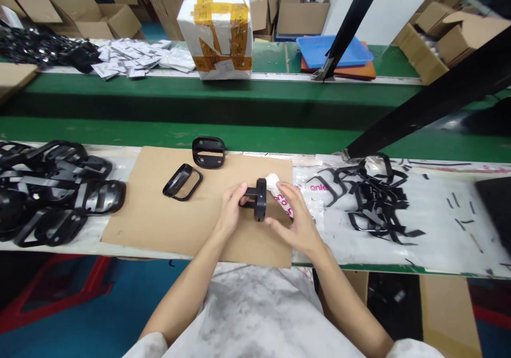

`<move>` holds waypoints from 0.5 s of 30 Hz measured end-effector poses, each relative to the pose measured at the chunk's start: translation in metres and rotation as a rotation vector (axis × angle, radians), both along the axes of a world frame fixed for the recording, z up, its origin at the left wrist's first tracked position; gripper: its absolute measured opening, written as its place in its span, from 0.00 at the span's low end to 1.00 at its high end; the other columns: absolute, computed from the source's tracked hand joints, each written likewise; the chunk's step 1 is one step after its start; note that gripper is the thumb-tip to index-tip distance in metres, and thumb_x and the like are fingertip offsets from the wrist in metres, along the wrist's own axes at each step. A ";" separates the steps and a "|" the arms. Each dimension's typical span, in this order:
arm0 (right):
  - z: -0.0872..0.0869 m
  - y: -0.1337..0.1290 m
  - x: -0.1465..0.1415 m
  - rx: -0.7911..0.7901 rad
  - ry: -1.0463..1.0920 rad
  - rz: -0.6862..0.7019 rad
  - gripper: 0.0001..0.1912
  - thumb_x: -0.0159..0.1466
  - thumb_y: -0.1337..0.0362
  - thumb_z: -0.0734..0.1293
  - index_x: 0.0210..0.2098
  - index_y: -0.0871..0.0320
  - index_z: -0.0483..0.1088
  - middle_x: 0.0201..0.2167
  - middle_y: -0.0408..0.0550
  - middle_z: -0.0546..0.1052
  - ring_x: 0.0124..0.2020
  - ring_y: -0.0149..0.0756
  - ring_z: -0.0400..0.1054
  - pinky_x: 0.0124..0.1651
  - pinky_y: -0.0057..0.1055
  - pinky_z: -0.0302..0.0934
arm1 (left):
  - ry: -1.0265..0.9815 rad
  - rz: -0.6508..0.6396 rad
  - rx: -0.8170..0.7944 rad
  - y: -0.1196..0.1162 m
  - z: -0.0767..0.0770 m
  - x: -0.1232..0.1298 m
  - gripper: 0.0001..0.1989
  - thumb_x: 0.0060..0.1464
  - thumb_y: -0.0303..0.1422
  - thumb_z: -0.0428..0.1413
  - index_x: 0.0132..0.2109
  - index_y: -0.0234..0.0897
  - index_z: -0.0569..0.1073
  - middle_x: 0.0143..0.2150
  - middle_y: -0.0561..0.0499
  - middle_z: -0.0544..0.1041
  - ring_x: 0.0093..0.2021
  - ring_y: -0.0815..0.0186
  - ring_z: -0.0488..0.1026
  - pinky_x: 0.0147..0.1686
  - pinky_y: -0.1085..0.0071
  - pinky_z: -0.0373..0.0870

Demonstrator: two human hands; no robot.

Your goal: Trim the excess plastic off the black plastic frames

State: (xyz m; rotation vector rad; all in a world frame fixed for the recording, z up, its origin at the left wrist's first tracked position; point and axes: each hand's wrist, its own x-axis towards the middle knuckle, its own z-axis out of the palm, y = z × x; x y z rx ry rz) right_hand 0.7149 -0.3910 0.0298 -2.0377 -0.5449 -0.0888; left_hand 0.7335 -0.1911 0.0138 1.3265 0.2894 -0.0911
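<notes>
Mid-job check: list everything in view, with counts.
plastic frame: one, black, between the hands.
cloth: one, white, against that frame.
loose frames: two, black, on the cardboard sheet.
frame pile: many, black, left of sheet.
scrap strips: many, black, on plastic bag, right of sheet.
taped carton: one, white and yellow, far bench.
paper packets: many, white, far bench.
tray: one, blue, far right.
left hand: one, bare, on the frame.
right hand: one, bare, on frame and cloth.

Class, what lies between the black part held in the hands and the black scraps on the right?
The head view shows the right hand and a printed plastic sheet between the part and the scraps.
</notes>
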 end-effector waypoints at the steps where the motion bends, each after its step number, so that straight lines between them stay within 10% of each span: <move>1: -0.004 -0.005 -0.005 -0.039 0.027 -0.076 0.31 0.69 0.57 0.70 0.67 0.51 0.59 0.65 0.57 0.64 0.68 0.50 0.58 0.70 0.52 0.56 | -0.032 0.026 0.020 0.004 -0.002 0.004 0.27 0.60 0.52 0.57 0.24 0.38 0.60 0.24 0.56 0.59 0.27 0.71 0.55 0.30 0.72 0.56; 8: -0.032 -0.029 -0.027 -0.339 0.169 -0.303 0.16 0.67 0.56 0.68 0.51 0.58 0.72 0.42 0.55 0.75 0.45 0.53 0.68 0.50 0.52 0.67 | -0.065 -0.032 -0.024 0.020 -0.007 0.019 0.24 0.59 0.51 0.59 0.28 0.39 0.61 0.22 0.59 0.58 0.25 0.71 0.55 0.29 0.73 0.53; 15: -0.015 -0.053 -0.026 -0.137 0.486 -0.283 0.18 0.70 0.49 0.64 0.48 0.56 0.73 0.36 0.51 0.78 0.30 0.42 0.70 0.32 0.38 0.65 | -0.183 -0.359 0.312 0.031 -0.004 0.009 0.30 0.64 0.58 0.49 0.26 0.38 0.63 0.25 0.54 0.62 0.29 0.67 0.59 0.33 0.69 0.55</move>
